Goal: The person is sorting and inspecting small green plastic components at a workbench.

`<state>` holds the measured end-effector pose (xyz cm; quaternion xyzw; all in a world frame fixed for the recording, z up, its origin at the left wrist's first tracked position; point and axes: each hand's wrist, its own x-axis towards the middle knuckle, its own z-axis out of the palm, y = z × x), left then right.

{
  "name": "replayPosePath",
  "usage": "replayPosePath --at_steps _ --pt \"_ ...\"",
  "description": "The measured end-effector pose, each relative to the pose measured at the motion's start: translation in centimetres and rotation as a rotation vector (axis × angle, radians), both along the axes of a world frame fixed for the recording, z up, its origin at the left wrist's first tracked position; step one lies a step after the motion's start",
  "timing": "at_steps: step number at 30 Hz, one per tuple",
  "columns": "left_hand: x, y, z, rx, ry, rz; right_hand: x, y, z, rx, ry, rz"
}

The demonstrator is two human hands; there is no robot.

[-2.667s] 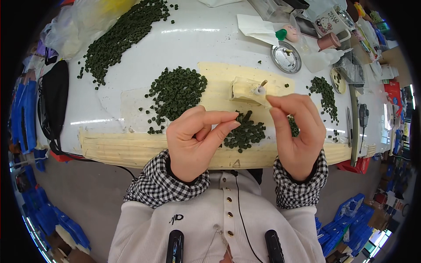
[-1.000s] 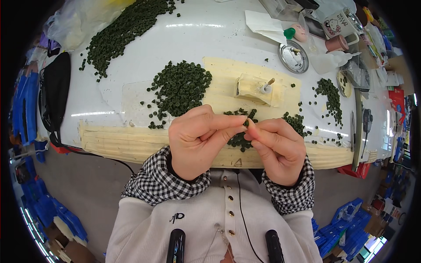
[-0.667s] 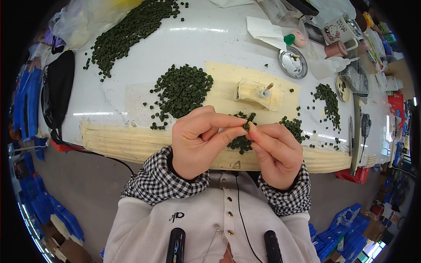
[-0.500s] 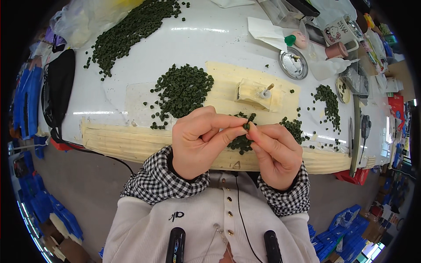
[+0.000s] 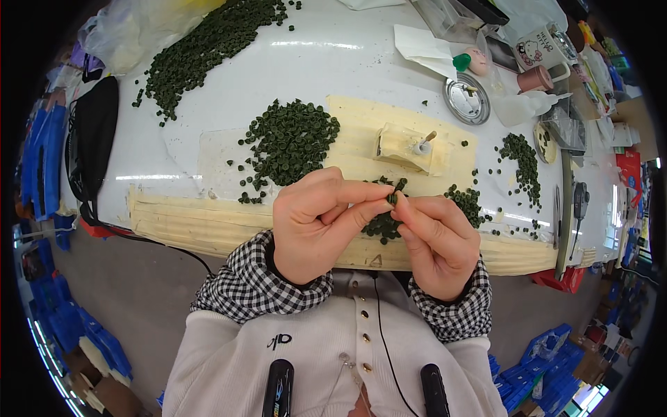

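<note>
Together, both hands (image 5: 375,226) pinch small green piece (image 5: 392,199) fingertip-to-fingertip.

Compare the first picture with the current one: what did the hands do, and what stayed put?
The right hand came down and inward from beside the taped block to meet the left hand; both now pinch one small green piece at their fingertips. The left hand barely moved. The green piles, block and metal lid kept their places.

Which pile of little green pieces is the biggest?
The long pile at the far left of the table, beside the plastic bag; the other piles are smaller.
</note>
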<state>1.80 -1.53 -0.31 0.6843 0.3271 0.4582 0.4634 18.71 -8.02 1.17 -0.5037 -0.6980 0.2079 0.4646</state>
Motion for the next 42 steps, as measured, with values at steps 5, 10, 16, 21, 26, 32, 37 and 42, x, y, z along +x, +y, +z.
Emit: replayPosePath --at_steps 5,10,16,21,26,32,37,42 --pt "0.0 0.0 0.0 -0.019 0.006 -0.011 0.0 -0.1 0.0 -0.006 -0.002 -0.005" --pt "-0.2 0.0 0.8 -0.036 0.124 -0.077 1.9 -0.6 0.5 -0.026 -0.014 -0.222" --pt "-0.1 0.1 0.0 0.041 0.345 -0.077 6.3 -0.5 0.0 -0.016 -0.217 -0.608" --pt "-0.4 0.2 0.3 -0.147 0.215 -0.114 8.1 0.2 -0.3 -0.033 -0.525 -0.594" --pt "-1.9 1.1 0.9 -0.821 -0.412 -0.179 8.5 0.8 -0.6 -0.092 -0.573 -0.511" --pt "-2.6 1.4 0.5 -1.164 -0.879 -0.204 8.7 1.1 -0.7 -0.135 -0.538 -0.498" --pt "-2.2 1.1 0.8 -1.235 -0.897 -0.231 8.9 1.0 -0.8 -0.169 -0.517 -0.526" --pt "-2.9 1.1 0.2 -1.226 -0.894 -0.393 8.5 0.7 -0.2 -0.121 -0.316 -0.615"
